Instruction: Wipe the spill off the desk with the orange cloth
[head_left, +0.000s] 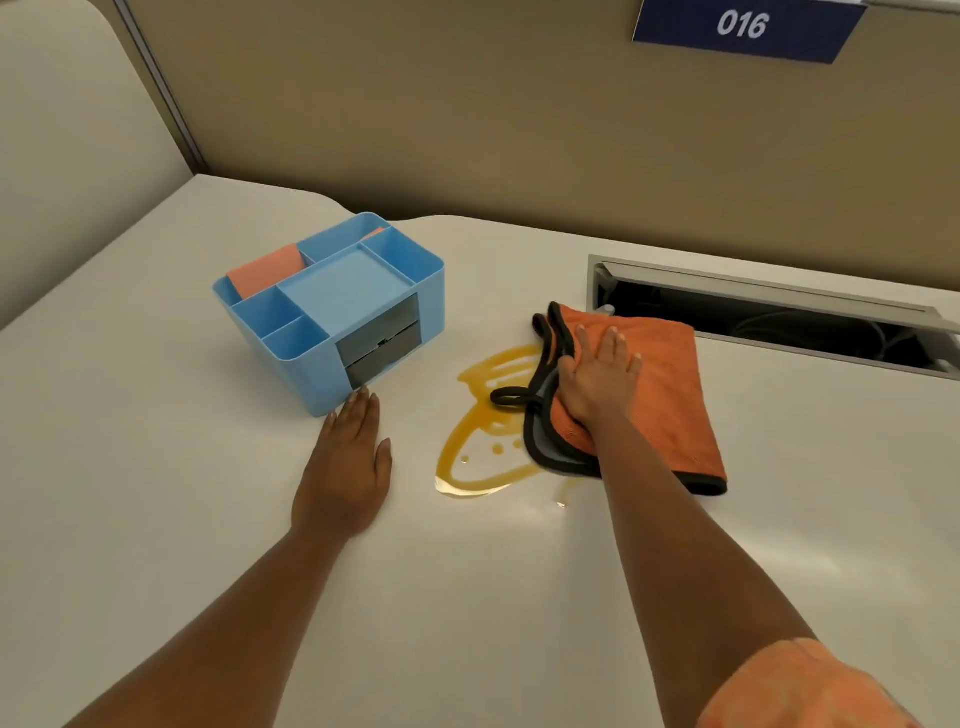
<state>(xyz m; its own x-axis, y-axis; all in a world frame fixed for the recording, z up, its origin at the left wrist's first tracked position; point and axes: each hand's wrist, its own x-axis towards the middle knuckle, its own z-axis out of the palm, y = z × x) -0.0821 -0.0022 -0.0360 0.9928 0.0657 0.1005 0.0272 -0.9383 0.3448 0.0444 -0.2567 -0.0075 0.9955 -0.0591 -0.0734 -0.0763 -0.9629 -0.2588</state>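
An amber liquid spill (485, 431) spreads in loops across the middle of the white desk (156, 467). The orange cloth (670, 395), edged in dark grey, lies folded just right of the spill, its left edge touching the liquid. My right hand (597, 382) presses flat on the cloth's left part, fingers spread, thumb tucked at the cloth's folded edge. My left hand (348, 462) rests flat on the bare desk left of the spill, fingertips touching the blue organizer's near corner, holding nothing.
A blue desk organizer (332, 306) with several compartments, an orange item in one, stands at the left behind my left hand. An open cable slot (769, 317) cuts into the desk behind the cloth. A beige partition with a blue "016" sign (743, 26) closes the back.
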